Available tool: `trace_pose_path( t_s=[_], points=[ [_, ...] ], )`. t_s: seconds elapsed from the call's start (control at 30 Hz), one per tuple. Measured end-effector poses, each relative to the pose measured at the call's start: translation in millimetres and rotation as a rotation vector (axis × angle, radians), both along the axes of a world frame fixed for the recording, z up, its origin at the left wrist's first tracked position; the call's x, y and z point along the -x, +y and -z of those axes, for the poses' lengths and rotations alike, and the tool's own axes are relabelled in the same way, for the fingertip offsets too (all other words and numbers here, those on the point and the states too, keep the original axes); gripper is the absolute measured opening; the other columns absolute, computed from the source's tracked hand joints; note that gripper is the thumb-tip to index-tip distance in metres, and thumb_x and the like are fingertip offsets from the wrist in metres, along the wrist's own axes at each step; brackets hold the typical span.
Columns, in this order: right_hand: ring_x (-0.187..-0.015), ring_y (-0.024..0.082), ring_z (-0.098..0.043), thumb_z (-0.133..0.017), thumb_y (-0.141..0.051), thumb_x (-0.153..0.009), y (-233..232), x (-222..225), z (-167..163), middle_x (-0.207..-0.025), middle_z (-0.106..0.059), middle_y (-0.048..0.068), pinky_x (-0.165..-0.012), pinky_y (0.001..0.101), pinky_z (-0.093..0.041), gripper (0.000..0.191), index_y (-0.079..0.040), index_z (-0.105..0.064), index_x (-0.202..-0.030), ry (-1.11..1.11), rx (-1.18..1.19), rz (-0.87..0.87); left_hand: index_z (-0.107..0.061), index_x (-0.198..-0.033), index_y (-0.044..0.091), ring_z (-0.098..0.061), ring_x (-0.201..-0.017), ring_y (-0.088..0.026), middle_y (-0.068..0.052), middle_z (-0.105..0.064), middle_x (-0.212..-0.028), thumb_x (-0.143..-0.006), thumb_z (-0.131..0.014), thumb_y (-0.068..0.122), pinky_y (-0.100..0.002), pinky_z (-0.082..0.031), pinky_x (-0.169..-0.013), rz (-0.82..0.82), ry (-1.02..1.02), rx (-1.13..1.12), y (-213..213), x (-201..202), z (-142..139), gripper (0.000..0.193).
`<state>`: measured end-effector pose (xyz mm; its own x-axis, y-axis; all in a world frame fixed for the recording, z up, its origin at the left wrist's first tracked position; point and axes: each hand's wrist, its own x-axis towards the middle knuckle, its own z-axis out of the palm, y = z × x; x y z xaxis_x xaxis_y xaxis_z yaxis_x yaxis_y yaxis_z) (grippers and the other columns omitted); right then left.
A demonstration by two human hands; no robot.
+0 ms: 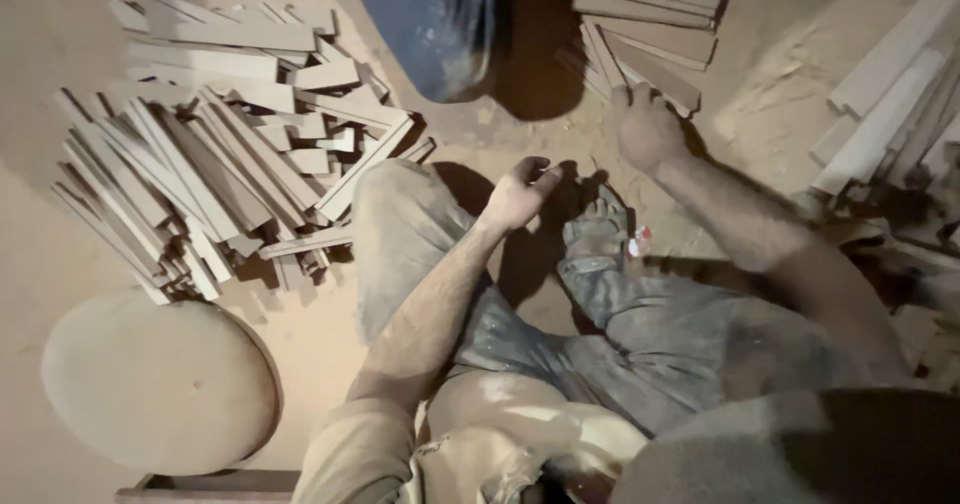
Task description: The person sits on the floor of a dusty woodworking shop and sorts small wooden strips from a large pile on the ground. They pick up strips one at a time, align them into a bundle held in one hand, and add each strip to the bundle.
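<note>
Seated on a sawdust-covered floor, legs folded, head camera looking straight down.

Landmark: the neat stack of pale, flat rectangular wooden slats (650, 14) at the top of the view.

Right hand (648, 129) is at the near lower corner of that stack, fingers curled onto the end of one tilted slat (655, 74) leaning off the pile. It looks like a grasp around the slat's end, though the fingertips are hidden behind the hand, so how firmly it is closed I cannot tell.

Left hand (520, 192) hangs below and left of the stack, over the knee, fingers loosely bent, holding nothing.

Handling, as judged: the slats look thin, stiff and light, dry sawn wood with dusty faces, so likely a bit slippery, with sharp edges and possible splinters. Best taken near one end, pinched across the flat faces; long pieces may tip if held only at the tip.

A loose heap of similar short wooden strips (220, 154) lies far left of the stack. A round tan wooden disc (160, 384) sits well below-left. More long pale boards (890, 84) lie to the right. A dark blue container (430, 24) stands just left of the stack.
</note>
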<state>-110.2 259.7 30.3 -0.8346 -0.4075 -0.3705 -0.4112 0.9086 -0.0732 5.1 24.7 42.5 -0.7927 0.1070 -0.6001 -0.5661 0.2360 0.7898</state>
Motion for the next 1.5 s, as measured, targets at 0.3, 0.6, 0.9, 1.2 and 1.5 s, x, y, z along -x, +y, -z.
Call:
trace_pose_path(
  t_s=[0.3,0.6,0.9,1.2,1.5],
  points=[
    [-0.087,0.023,-0.076,-0.075,-0.024,-0.082,-65,-47,-109,-0.106,-0.073,0.016,-0.072,0.037,-0.063,0.054,-0.001,-0.057,-0.128,-0.705,0.497,0.361,-0.05,-0.138,0.0,-0.066,-0.092,-0.028,-0.019,-0.065,-0.117,-0.107,-0.042,0.048,-0.042,-0.054,-0.082,-0.345,-0.264,-0.693,11,6,19,0.057],
    [-0.097,0.027,-0.074,-0.075,-0.027,-0.091,-66,-52,-67,-0.106,-0.072,0.018,-0.084,0.0384,-0.058,0.047,0.005,-0.061,-0.123,-0.608,0.601,0.092,-0.056,-0.137,-0.001,-0.065,-0.112,-0.027,-0.017,-0.065,-0.127,-0.115,-0.036,0.04,-0.04,-0.055,-0.099,-0.593,-0.259,-0.987,11,5,24,0.051],
    [-0.086,0.019,-0.068,-0.065,-0.014,-0.097,-98,-64,-66,-0.102,-0.071,0.012,-0.074,0.0357,-0.057,0.035,0.0,-0.06,-0.128,-1.056,0.633,0.447,-0.064,-0.127,0.005,-0.073,-0.073,-0.024,-0.016,-0.073,-0.109,-0.097,-0.059,0.027,-0.037,-0.06,-0.069,-0.45,0.072,0.033,-69,3,-84,0.037],
    [-0.091,0.018,-0.069,-0.062,-0.012,-0.098,-91,-81,-85,-0.11,-0.071,0.01,-0.077,0.0334,-0.059,0.034,0.0,-0.061,-0.129,-1.136,0.826,0.515,-0.074,-0.093,0.007,-0.066,-0.102,-0.039,-0.018,-0.069,-0.107,-0.092,-0.072,0.038,-0.05,-0.053,-0.09,0.191,0.243,0.929,-263,1,-43,0.031],
    [-0.087,0.015,-0.07,-0.061,-0.011,-0.098,-95,-77,-93,-0.101,-0.072,0.009,-0.071,0.032,-0.06,0.03,0.001,-0.063,-0.125,-1.062,0.935,0.291,-0.066,-0.099,0.006,-0.072,-0.07,-0.021,-0.014,-0.074,-0.086,-0.098,-0.066,0.027,-0.036,-0.061,-0.059,-0.543,0.06,0.464,-262,-19,-65,0.021]
  ],
)
